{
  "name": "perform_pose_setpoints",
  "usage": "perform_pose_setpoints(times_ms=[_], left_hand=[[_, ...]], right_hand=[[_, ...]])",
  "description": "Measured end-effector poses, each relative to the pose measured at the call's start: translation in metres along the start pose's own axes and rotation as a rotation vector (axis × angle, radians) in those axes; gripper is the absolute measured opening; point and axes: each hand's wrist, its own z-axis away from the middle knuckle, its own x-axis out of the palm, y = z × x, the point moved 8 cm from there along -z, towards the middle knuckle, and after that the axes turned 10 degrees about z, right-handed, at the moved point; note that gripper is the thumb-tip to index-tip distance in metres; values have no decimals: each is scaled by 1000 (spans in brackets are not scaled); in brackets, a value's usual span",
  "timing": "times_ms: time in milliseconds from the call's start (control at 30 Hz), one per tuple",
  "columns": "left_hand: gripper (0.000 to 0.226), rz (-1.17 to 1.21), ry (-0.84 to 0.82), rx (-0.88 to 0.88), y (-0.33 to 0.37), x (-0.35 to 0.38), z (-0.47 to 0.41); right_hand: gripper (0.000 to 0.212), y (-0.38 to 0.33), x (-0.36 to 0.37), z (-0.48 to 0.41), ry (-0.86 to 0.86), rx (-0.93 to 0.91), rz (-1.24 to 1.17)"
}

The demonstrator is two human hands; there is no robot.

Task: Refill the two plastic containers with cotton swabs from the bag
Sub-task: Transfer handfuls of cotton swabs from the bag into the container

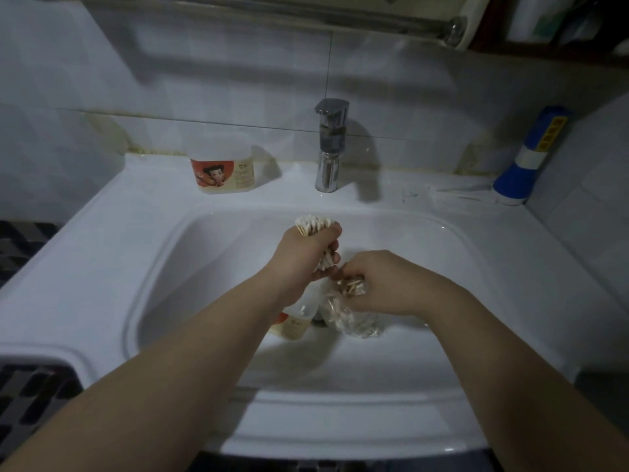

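My left hand (303,253) grips a thick bundle of cotton swabs (315,224) over the sink basin; their white tips stick out above my fist. My right hand (384,284) holds the clear plastic bag (354,318) with more swabs inside, bunched at its top just right of my left hand. Under my left wrist a plastic container (294,323) with a red and cream label lies in the basin, mostly hidden. A second container (223,165), white with the same label, stands upright on the ledge left of the tap.
A white sink (163,274) fills the middle, with a chrome tap (328,148) at the back. A blue and white bottle (531,155) leans in the right corner. Tiled wall behind, a metal rail above, dark patterned floor at the left.
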Motion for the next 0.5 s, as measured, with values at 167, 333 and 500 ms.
perform_pose_setpoints(times_ms=[167, 333, 500], left_hand=[[8, -77, -36, 9, -3, 3, 1], [6, -84, -58, 26, -2, 4, 2], [5, -136, -7, 89, 3, -1, 1]], right_hand=[[25, -1, -3, -3, 56, 16, 100], [19, 4, -15, -1, 126, 62, 65], [12, 17, -34, 7, 282, 141, -99]])
